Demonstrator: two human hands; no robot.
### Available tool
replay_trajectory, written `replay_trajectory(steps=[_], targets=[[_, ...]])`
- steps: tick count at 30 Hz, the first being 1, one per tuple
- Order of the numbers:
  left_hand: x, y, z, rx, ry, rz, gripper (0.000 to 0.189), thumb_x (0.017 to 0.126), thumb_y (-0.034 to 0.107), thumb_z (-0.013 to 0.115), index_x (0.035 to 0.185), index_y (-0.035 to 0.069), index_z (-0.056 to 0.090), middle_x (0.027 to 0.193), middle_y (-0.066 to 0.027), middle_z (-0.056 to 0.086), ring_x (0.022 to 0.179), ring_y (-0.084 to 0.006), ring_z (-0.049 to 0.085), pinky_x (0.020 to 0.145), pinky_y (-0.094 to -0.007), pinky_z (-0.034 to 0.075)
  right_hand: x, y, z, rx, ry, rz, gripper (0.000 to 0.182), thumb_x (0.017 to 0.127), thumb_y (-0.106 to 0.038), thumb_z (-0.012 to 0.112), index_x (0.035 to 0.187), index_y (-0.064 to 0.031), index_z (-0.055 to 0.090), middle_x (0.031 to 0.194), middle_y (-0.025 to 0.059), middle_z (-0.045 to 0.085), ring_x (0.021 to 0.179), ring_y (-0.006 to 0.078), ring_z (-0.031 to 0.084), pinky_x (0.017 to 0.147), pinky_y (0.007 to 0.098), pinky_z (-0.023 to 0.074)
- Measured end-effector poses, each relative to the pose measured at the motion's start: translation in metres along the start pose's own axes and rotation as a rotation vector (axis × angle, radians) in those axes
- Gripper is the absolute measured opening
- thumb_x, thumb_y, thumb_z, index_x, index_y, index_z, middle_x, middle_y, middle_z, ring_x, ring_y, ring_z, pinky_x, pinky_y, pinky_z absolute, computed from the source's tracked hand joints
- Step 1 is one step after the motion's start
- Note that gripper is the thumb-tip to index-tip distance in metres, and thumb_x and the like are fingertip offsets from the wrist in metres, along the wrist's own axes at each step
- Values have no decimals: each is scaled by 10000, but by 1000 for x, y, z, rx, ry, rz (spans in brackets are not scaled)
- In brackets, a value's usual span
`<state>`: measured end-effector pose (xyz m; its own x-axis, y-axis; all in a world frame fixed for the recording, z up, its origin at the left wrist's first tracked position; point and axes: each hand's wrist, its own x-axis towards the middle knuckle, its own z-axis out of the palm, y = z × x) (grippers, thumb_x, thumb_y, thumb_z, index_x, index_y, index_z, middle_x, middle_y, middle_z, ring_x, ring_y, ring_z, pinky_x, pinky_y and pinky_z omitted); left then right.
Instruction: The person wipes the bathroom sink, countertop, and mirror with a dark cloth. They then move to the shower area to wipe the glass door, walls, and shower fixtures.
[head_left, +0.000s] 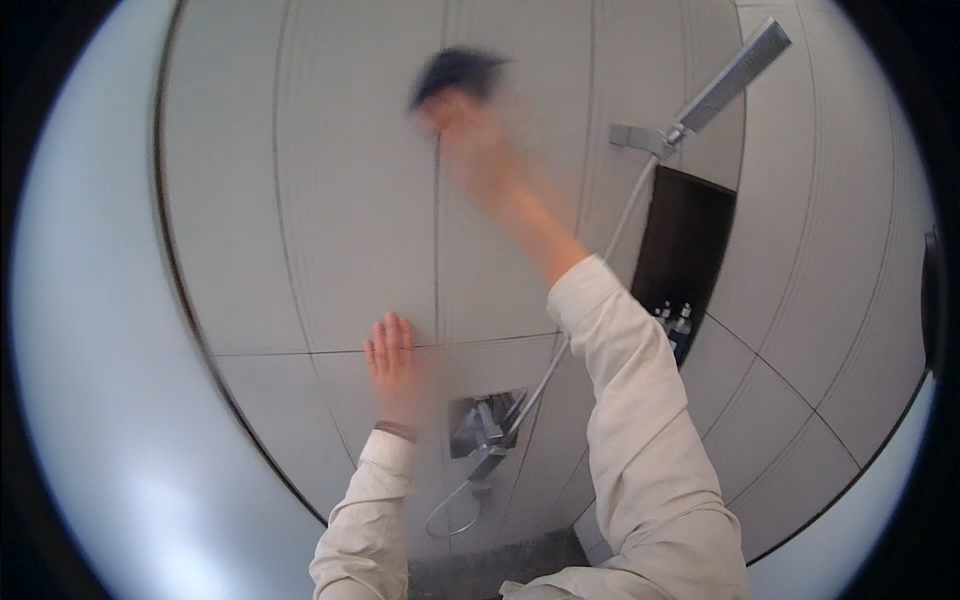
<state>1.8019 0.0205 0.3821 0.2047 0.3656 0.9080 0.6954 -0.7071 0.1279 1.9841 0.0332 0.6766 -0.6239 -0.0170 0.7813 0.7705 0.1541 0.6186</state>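
High on the grey tiled wall, my right hand is blurred by motion, its arm stretched out. It grips a dark cloth, which looks pressed to the tile; the blur hides its exact shape and the finger positions. Lower down, my left hand rests flat on the wall over a horizontal joint, fingers extended and nothing held. To the right of that wrist is a square metal shower control, with a hose passing in front.
A rectangular hand shower juts from its wall bracket. Beside it, a dark recessed niche holds several pump bottles, partly behind my right sleeve. A pale, frosted-looking panel borders the wall at left. Dark floor shows below.
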Motion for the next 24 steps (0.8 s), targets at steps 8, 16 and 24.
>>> replay_trajectory(steps=[8,16,24], targets=[[11,4,-13,113,-71,8,823,758,202,687,1429,65,232,1496,-126,183,1376,-305,177,1117,-426,198,-149,-75,-93,244,-292,-55,292,805,-42,555,1059,-150,648,1127,40,574,1092,241,536,919,353,461],[12,13,-18,49,-72,-56,727,771,136,650,1396,36,292,1495,-126,197,1375,-318,181,1106,-410,227,-179,68,-235,-317,325,494,302,850,-19,535,1148,-55,568,1140,147,503,1077,331,486,942,423,389],[14,22,-11,36,-37,-59,805,741,55,673,1425,75,251,1500,-107,193,1381,-300,178,1112,-374,230,-106,276,-227,-110,369,625,426,822,-120,569,1241,-86,501,1186,152,564,1106,312,530,935,374,415]])
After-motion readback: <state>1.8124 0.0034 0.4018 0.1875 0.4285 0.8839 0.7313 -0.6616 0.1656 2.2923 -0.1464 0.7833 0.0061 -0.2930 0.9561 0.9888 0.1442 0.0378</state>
